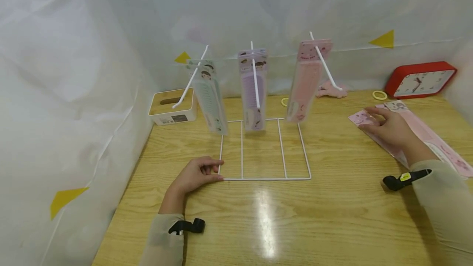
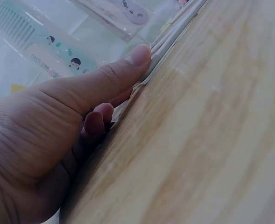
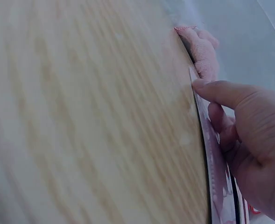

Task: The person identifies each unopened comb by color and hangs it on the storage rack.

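A white wire display rack [image 1: 258, 179] stands on the table, its base flat and three prongs reaching forward. From the prongs hang packaged combs: a green one [image 1: 208, 99], a purple one [image 1: 254, 93] and a pink one [image 1: 304, 85]. My left hand [image 1: 196, 174] grips the front left corner of the rack's base, thumb in front and fingers at the side wire. On the right, my right hand [image 1: 389, 128] holds the top end of a pink packaged comb [image 1: 358, 118] lying on the table. Another pink packaged comb [image 1: 436, 136] lies beside it, partly behind the hand.
A tissue box [image 1: 173, 114] with a wooden lid stands back left. Along the back right are a red clock [image 1: 421, 79], a yellow ring [image 1: 379, 95] and a pink plush item [image 1: 331, 89]. White sheeting [image 1: 111, 73] walls off the table's left and back.
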`<state>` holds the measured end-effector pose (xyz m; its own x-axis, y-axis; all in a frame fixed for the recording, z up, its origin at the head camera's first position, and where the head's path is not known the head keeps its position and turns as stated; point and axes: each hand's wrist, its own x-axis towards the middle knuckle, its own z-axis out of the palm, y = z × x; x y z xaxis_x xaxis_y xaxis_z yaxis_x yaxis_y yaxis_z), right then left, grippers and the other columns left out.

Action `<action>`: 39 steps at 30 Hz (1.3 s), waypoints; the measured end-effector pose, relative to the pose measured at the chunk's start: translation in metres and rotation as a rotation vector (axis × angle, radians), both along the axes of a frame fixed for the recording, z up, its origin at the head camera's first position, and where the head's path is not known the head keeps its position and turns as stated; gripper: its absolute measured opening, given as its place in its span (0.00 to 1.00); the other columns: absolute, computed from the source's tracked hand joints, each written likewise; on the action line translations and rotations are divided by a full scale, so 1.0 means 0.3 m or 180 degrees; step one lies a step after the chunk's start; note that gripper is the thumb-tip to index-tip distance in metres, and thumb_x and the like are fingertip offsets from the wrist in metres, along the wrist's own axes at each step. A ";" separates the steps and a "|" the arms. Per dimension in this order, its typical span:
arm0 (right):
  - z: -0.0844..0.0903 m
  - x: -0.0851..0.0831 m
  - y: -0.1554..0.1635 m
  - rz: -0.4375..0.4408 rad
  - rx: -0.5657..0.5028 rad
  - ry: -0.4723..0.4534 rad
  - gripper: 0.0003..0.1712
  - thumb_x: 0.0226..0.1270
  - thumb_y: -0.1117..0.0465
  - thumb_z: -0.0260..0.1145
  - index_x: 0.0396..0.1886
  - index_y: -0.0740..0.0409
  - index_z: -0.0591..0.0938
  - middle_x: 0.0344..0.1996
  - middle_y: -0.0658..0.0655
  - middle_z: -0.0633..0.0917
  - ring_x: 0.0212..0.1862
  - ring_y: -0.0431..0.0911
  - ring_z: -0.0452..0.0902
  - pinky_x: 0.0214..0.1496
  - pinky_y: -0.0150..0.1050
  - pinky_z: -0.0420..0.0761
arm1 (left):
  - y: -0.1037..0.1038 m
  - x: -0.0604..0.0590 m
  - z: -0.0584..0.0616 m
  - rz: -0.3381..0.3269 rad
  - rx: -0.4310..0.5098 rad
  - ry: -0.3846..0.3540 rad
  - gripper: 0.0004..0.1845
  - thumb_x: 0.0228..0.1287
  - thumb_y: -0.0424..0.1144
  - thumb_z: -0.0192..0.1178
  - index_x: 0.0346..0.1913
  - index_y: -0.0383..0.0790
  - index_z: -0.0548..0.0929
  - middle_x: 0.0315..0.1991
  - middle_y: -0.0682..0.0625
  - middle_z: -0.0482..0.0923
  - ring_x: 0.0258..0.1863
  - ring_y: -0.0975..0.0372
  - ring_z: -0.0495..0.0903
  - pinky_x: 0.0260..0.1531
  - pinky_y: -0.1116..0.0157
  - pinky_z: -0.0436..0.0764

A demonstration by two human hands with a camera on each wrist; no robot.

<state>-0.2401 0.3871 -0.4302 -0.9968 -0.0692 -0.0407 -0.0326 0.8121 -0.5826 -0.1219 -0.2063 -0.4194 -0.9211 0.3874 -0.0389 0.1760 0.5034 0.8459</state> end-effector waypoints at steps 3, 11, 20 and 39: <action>0.004 -0.004 -0.001 -0.0018 -0.0015 -0.0119 0.51 0.63 0.38 0.70 0.76 0.61 0.63 0.72 0.75 0.63 0.63 0.69 0.66 0.57 0.59 0.71 | -0.001 -0.001 -0.005 -0.0005 0.0011 -0.0003 0.23 0.57 0.32 0.73 0.56 0.34 0.85 0.38 0.40 0.83 0.28 0.63 0.72 0.30 0.71 0.72; 0.031 -0.019 -0.012 0.0013 -0.0135 -0.0483 0.59 0.59 0.35 0.72 0.78 0.62 0.58 0.72 0.74 0.64 0.73 0.73 0.52 0.69 0.70 0.54 | -0.002 -0.003 -0.011 0.0048 -0.0055 -0.0010 0.22 0.56 0.33 0.74 0.56 0.36 0.85 0.38 0.42 0.83 0.28 0.63 0.71 0.30 0.71 0.72; 0.069 -0.035 -0.026 0.0166 0.0225 -0.0792 0.59 0.57 0.30 0.70 0.73 0.68 0.64 0.67 0.79 0.66 0.66 0.72 0.59 0.65 0.69 0.58 | -0.004 -0.004 -0.011 0.0032 -0.0062 -0.0011 0.23 0.56 0.33 0.74 0.56 0.36 0.85 0.38 0.41 0.83 0.28 0.64 0.71 0.30 0.71 0.72; 0.111 -0.016 -0.058 -0.0142 -0.1304 0.0320 0.11 0.65 0.57 0.72 0.45 0.54 0.84 0.31 0.27 0.82 0.33 0.25 0.76 0.34 0.20 0.74 | -0.003 -0.003 -0.005 0.0018 -0.0012 -0.0008 0.23 0.56 0.32 0.74 0.56 0.34 0.85 0.37 0.42 0.83 0.27 0.65 0.71 0.30 0.72 0.72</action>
<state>-0.2449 0.3697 -0.3969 -0.9968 -0.0163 0.0788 -0.0759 0.5159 -0.8533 -0.1228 -0.2071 -0.4209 -0.9231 0.3821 -0.0426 0.1711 0.5076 0.8445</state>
